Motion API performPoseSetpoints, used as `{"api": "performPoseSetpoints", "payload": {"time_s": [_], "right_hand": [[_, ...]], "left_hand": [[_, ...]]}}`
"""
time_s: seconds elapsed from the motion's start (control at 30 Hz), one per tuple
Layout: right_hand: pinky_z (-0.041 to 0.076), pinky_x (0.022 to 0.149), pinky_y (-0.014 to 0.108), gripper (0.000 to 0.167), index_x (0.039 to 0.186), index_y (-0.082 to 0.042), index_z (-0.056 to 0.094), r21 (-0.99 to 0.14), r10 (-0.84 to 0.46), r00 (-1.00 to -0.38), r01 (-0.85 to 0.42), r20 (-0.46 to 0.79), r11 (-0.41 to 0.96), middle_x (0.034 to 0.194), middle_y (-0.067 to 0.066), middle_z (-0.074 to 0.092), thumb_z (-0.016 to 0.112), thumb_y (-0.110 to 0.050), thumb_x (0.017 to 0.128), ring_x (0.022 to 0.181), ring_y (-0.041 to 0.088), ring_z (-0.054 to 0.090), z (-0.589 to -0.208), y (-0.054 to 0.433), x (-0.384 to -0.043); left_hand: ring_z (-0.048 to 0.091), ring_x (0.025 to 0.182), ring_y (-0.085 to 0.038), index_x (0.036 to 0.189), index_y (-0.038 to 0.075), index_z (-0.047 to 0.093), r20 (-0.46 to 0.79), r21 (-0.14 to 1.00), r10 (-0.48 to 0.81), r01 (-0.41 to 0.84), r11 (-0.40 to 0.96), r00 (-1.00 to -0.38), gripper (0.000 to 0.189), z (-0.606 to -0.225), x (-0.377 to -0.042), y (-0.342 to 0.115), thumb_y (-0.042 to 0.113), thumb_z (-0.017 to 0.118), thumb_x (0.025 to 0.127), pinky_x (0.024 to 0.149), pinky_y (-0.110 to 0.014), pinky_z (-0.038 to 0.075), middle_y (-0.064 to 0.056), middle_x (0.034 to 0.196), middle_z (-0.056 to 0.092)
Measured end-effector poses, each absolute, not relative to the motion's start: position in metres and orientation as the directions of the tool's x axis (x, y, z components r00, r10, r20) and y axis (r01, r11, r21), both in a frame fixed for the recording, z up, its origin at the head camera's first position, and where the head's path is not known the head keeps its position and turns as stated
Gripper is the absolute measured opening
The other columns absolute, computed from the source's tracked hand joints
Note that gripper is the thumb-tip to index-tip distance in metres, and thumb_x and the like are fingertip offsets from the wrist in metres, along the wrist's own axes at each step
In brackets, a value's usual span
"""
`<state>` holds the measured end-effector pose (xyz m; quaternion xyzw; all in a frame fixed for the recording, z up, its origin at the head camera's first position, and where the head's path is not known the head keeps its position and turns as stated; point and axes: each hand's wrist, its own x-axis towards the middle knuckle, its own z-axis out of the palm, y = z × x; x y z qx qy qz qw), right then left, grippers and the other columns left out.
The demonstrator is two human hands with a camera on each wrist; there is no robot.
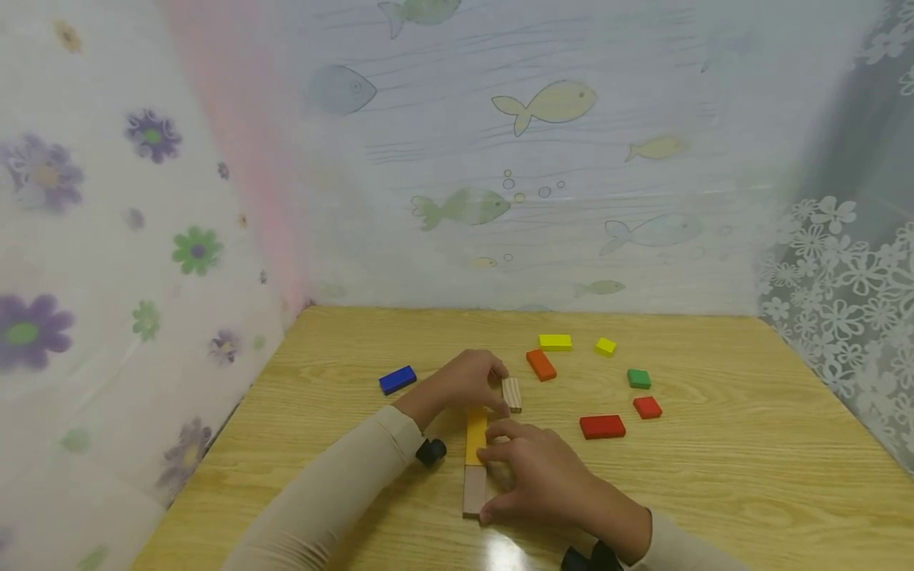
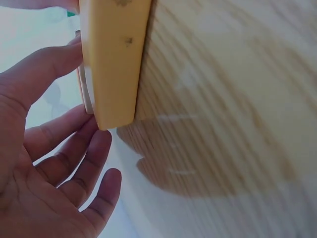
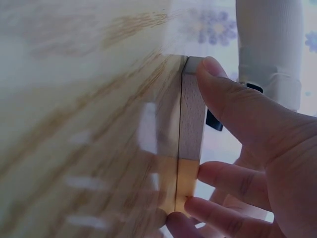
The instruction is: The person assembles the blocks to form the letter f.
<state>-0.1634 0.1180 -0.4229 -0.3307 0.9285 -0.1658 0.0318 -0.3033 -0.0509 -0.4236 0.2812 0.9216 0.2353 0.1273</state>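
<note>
Your right hand (image 1: 546,474) half-curls round the brown block (image 1: 474,490) at the yellow block's (image 1: 474,438) near end; your left hand (image 1: 462,382) pinches the striped block (image 1: 512,395) off its far end. Likely light, stiff: grip ends.

Left of your end-to-end block pair (image 1: 475,468) lies a lone block (image 1: 397,380); right, a nearer block (image 1: 512,395) and six farther blocks (image 1: 602,427).
</note>
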Motion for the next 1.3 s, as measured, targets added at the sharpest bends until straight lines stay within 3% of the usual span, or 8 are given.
{"api": "performPoseSetpoints", "payload": {"time_s": [0.13, 0.33, 0.67, 1.3], "right_hand": [[0.056, 0.086, 0.049, 0.069, 0.123, -0.028, 0.078, -0.333, -0.621, -0.782, -0.598, 0.045, 0.729, 0.136, -0.002, 0.064, 0.083, -0.071, 0.070, 0.118, 0.023, 0.064, -0.422, 0.118, -0.164], [0.056, 0.087, 0.049, 0.070, 0.125, -0.027, 0.077, -0.344, -0.617, -0.786, -0.590, 0.038, 0.731, 0.137, -0.001, 0.064, 0.084, -0.070, 0.070, 0.118, 0.024, 0.064, -0.420, 0.117, -0.163], [0.055, 0.089, 0.054, 0.070, 0.126, -0.028, 0.077, -0.335, -0.621, -0.783, -0.593, 0.031, 0.732, 0.147, -0.001, 0.060, 0.085, -0.069, 0.070, 0.124, 0.028, 0.064, -0.419, 0.117, -0.162], [0.053, 0.093, 0.053, 0.064, 0.122, -0.029, 0.078, -0.322, -0.638, -0.769, -0.616, 0.047, 0.719, 0.143, -0.005, 0.065, 0.085, -0.068, 0.072, 0.119, 0.024, 0.067, -0.420, 0.117, -0.164]], "left_hand": [[0.061, 0.118, -0.016, 0.128, 0.014, 0.073, -0.100, 0.513, 0.553, 0.434, 0.740, -0.827, 0.062, -0.421, -0.304, -0.055, 0.039, 0.094, 0.075, 0.106, -0.037, 0.051, 0.002, 0.128, 0.069], [0.061, 0.109, -0.015, 0.128, 0.015, 0.073, -0.077, 0.556, 0.533, 0.407, 0.725, -0.843, 0.062, -0.420, -0.306, -0.071, 0.040, 0.093, 0.076, 0.098, -0.035, 0.053, 0.003, 0.122, 0.069], [0.064, 0.115, -0.018, 0.129, 0.016, 0.072, -0.074, 0.649, 0.500, 0.340, 0.681, -0.863, 0.060, -0.421, -0.309, -0.100, 0.040, 0.092, 0.078, 0.100, -0.040, 0.054, 0.001, 0.124, 0.070], [0.066, 0.117, -0.019, 0.131, 0.012, 0.071, -0.089, 0.669, 0.562, 0.369, 0.645, -0.822, 0.056, -0.427, -0.312, -0.112, 0.030, 0.091, 0.082, 0.102, -0.040, 0.054, -0.002, 0.127, 0.071]]}}
